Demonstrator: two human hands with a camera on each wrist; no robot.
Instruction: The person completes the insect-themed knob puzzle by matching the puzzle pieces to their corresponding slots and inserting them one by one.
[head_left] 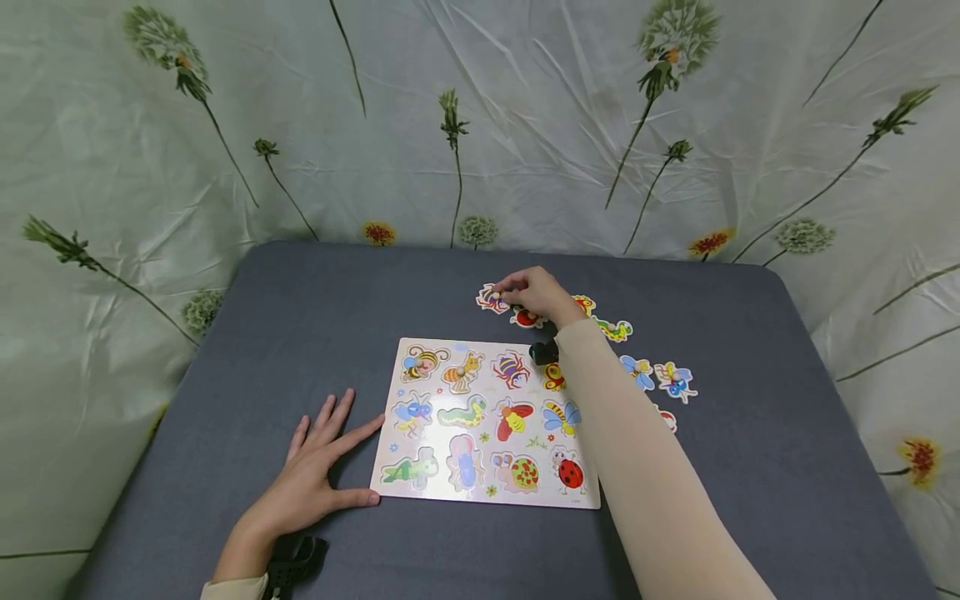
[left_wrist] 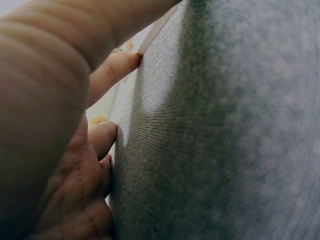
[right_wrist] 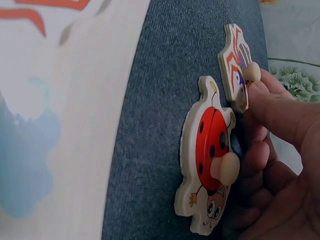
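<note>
My right hand [head_left: 542, 293] is at the far side of the table, where its thumb and index finger pinch the wooden knob of a spider puzzle piece [right_wrist: 232, 70] with red legs. Next to it, under the hand, lies a ladybug piece [right_wrist: 212, 145], its knob facing up. My left hand [head_left: 311, 475] rests on the table with spread fingers, the thumb and index fingertips at the left edge of the insect puzzle board [head_left: 465, 497]. Printed on that board is a matching spider picture [head_left: 512, 369] in the top row. The left wrist view shows the left fingers against the cloth.
Right of the right hand lie a caterpillar piece [head_left: 615, 331] and a red-yellow piece [head_left: 583, 305]. Nearer are a blue-winged piece [head_left: 637, 372], another blue insect piece [head_left: 677, 382] and one partly hidden by the right sleeve [head_left: 645, 442]. A flowered curtain [head_left: 525, 167] hangs behind the table.
</note>
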